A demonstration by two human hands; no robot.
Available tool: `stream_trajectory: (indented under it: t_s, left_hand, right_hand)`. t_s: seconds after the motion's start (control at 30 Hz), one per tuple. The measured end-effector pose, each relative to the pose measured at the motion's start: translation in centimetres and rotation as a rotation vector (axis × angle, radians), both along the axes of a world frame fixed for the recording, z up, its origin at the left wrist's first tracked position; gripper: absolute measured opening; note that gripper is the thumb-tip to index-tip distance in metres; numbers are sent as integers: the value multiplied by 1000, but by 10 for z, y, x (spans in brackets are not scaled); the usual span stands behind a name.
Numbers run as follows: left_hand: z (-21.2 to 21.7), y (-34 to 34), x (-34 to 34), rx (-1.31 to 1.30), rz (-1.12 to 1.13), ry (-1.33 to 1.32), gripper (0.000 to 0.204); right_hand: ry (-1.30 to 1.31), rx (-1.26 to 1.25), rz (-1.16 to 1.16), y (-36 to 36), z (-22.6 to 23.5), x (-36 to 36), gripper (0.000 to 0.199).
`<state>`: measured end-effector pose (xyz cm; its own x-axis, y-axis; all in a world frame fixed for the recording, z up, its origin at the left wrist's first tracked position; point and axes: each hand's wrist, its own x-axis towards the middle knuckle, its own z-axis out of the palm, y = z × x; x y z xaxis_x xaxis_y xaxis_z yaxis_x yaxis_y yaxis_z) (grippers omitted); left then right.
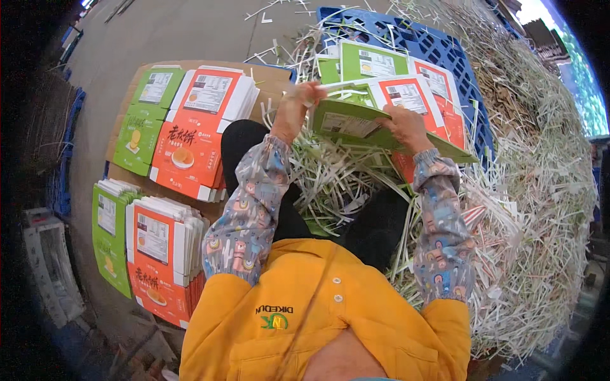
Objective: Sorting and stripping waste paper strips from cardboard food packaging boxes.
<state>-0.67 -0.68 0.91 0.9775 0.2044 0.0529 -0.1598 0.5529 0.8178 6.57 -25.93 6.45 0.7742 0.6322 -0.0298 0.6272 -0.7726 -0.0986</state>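
Observation:
My right hand [406, 127] is closed on the upper edge of a flat green carton blank [349, 124], which tilts above my lap. Beside the blank's left end is my left hand [297, 109], smeared by motion with bent fingers; I cannot make out whether they hold anything. Just beyond both hands lie a stack of green carton blanks [373, 61] and a stack of red-orange carton blanks [406, 95] with white edges. Patterned sleeve covers wrap both my forearms.
On the left, a cardboard sheet [136, 79] carries green blanks [145, 127] and red-orange blanks [190, 146]. Nearer are another green stack [109, 232] and red-orange stack [152, 267]. A blue plastic pallet [460, 63] lies ahead. Shredded paper strips [534, 222] heap up on the right.

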Motion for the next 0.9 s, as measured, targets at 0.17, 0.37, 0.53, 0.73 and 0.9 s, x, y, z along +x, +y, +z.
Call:
stream_trajectory:
  t_s: [0.17,0.37,0.53,0.73,0.9]
  left_hand:
    - [-34,46,-17,-184,457,135,30]
    - [-65,-23,-73,1804,-224,7,44]
    - [-61,-5,-84,1362,-65,116,49]
    - [-36,-55,-66,220,-305,347,45]
    - [-3,-79,-72,-324,-213,333,50]
  right_hand:
    - [-2,72,-44,4,2,5,30]
    - [32,43,-150,-17,16,29,33]
    - [78,550,-200,-49,82,24,34]
    - [64,1393,-394,-45,166,-6,40]
    - [450,1867,-455,-18,149,2,43]
